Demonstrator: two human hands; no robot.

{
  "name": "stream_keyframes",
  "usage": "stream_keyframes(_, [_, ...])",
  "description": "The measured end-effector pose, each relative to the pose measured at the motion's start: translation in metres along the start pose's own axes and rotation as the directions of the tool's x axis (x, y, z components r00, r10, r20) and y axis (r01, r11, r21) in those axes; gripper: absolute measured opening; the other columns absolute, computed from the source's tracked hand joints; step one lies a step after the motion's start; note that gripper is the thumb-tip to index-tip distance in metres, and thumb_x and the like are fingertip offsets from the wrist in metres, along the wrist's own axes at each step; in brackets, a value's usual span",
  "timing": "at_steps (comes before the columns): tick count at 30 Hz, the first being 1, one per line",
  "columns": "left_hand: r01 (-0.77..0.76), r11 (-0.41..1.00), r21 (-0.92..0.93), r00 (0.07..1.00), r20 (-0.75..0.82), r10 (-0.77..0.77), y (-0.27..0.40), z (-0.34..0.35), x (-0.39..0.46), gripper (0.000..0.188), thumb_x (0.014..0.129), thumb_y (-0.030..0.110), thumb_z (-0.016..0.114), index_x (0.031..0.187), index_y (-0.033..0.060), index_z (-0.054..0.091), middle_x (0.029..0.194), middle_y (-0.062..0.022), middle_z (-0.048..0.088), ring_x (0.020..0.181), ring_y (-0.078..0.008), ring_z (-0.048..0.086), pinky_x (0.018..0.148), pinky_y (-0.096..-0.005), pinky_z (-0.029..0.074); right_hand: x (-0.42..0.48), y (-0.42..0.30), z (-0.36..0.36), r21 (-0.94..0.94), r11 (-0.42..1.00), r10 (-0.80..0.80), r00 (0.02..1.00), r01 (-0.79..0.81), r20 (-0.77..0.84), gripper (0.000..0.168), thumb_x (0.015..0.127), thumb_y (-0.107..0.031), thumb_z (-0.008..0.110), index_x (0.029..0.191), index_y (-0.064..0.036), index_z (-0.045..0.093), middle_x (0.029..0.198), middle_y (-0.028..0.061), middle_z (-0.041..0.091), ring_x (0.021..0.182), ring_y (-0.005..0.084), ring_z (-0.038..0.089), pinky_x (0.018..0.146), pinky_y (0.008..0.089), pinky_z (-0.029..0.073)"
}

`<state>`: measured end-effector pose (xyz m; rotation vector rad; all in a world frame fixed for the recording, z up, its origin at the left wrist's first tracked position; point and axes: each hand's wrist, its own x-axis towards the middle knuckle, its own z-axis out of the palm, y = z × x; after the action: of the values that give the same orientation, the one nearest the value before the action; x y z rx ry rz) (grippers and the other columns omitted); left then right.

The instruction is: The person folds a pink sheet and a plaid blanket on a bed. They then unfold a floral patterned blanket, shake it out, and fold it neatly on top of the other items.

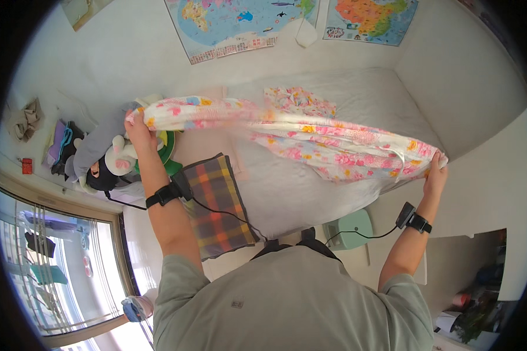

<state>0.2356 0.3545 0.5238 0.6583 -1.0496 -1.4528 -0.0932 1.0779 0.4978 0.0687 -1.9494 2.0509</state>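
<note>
A white cloth with pink, yellow and blue flowers point(333, 127) stretches in the air between my two hands, its middle slightly blurred. My left hand point(140, 129) grips one end at the left, above the stuffed toys. At the far right, my right hand point(435, 173) holds the opposite end. The lower part of the fabric hangs in loose folds, with a thin white strip point(399, 162) looped near the right end. Behind it, a crumpled piece of similar floral fabric point(301, 100) lies on the bed's grey sheet point(285, 193).
Stuffed toys point(123, 158) are heaped at the bed's left end. A plaid mat point(215, 202) lies along the near left edge. A green stool point(351, 228) stands beside the bed at the near right. Black cables run from both wrist straps. Walls border the bed's back and right.
</note>
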Motion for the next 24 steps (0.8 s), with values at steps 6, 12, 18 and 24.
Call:
stream_keyframes(6, [0.141,0.964,0.227,0.99,-0.022,-0.14,-0.046,-0.074,-0.016,0.029,0.082,0.011,0.061,0.106,0.0037,0.05,0.088,-0.0103,0.059,0.064,-0.0176,0.061,0.047,-0.0277,0.047,-0.098,0.033,-0.053,-0.06,0.992,0.112,0.993,-0.11,0.033,0.034,0.097,-0.026,0.056,0.116,0.002,0.058,0.108,0.0056,0.062,0.098,0.0133,0.059,0.086,0.0291,0.047])
stream_keyframes(12, [0.176,0.969,0.171,0.973,-0.179,-0.145,-0.054,-0.111,-0.032,0.023,0.08,0.008,0.058,0.101,0.0042,0.05,0.071,-0.0072,0.056,0.051,-0.0167,0.056,0.036,-0.025,0.038,-0.156,0.005,-0.08,-0.08,0.99,0.135,0.962,-0.119,0.238,0.028,0.093,-0.025,0.063,0.108,-0.002,0.063,0.099,0.0019,0.065,0.088,0.0105,0.059,0.079,0.0269,0.048])
stream_keyframes(18, [0.108,0.992,-0.059,0.955,-0.273,-0.12,-0.007,-0.266,0.043,0.037,0.085,0.008,0.054,0.121,0.0049,0.049,0.1,-0.0134,0.062,0.076,-0.025,0.065,0.055,-0.0329,0.055,-0.228,0.011,-0.003,-0.298,0.932,0.357,0.669,-0.207,0.652,0.016,0.09,-0.019,0.065,0.1,-0.006,0.067,0.093,-0.0009,0.066,0.082,0.0068,0.058,0.073,0.0245,0.048])
stream_keyframes(24, [-0.275,0.792,0.545,0.904,0.426,0.021,-0.01,-0.156,-0.096,0.047,0.082,0.012,0.066,0.125,0.002,0.051,0.127,-0.0125,0.053,0.108,-0.0221,0.055,0.096,-0.0335,0.043,-0.346,0.031,0.108,-0.176,0.968,0.248,0.566,-0.18,0.786,0.028,0.086,-0.021,0.07,0.106,-0.002,0.064,0.096,0.006,0.068,0.086,0.0122,0.061,0.078,0.0281,0.049])
